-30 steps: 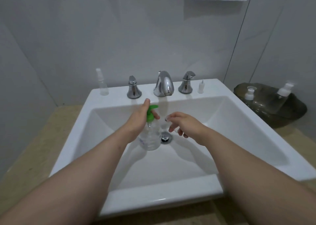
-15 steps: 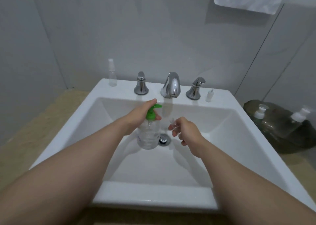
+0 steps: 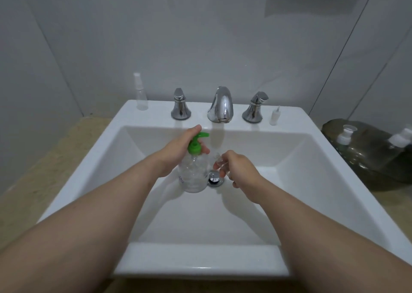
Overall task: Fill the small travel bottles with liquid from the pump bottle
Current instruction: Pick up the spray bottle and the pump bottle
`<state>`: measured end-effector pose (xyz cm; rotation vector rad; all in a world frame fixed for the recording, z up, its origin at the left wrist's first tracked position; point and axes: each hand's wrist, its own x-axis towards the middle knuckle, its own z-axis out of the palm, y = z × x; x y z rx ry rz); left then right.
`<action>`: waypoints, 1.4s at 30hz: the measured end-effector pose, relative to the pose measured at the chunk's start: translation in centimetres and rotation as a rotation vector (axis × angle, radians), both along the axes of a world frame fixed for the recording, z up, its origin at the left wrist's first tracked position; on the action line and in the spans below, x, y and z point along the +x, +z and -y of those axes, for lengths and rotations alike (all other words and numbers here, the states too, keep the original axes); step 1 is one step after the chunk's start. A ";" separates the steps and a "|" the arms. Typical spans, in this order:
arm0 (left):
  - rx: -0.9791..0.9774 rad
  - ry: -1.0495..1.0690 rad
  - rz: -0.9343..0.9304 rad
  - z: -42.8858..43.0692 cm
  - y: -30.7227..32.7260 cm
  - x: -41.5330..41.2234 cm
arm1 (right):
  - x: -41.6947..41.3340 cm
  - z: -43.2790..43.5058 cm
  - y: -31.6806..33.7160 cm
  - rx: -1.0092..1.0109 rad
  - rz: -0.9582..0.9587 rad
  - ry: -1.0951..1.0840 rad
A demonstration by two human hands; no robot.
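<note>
L hand (image 3: 176, 152) is gripping the pump bottle (image 3: 193, 178) round the neck, w/ one finger lying over the green pump head (image 3: 197, 142). Bottle is standing upright in the sink (image 3: 200, 261) basin, just left of the drain (image 3: 215, 179).

R hand (image 3: 239, 169) is pinching a small clear travel bottle (image 3: 219, 163) btwn thumb and fingertips, so that grip is narrow and loaded.

Key relation: the spout is pointing right, toward the R hand. The travel bottle's mouth is sitting just right of the spout tip and lower, near it but prob not under it yet. Its long axis is looking roughly upright. Blurry, can't confirm tilt.

Judging next: R hand, being nearer, should be sliding the mouth left under the spout before L is pressing. Risk is a miss, w/ liquid going down the drain.

Spray bottle (image 3: 140, 94) is waiting on the back rim, far left.
</note>
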<state>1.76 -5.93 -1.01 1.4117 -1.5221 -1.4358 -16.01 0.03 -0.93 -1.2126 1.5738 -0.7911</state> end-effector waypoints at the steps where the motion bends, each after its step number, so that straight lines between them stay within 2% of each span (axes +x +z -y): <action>1: -0.004 -0.007 0.004 0.1 -0.1 0.1 | 0.0 0.0 0.2 -0.009 -0.007 0.003; 11: -0.037 -0.026 0.029 0.4 -0.4 -0.1 | -0.2 -0.2 1.3 -0.094 -0.055 -0.001; 31: -0.066 -0.028 -0.024 0.5 -0.7 -0.2 | -0.2 0.0 1.1 -0.100 -0.047 0.013; 38: -0.064 -0.017 0.033 0.5 -0.7 0.0 | -0.2 0.2 0.8 -0.067 -0.053 0.006; 42: -0.102 -0.028 0.091 0.4 -0.5 -0.2 | -0.6 0.6 0.5 -0.032 0.029 -0.067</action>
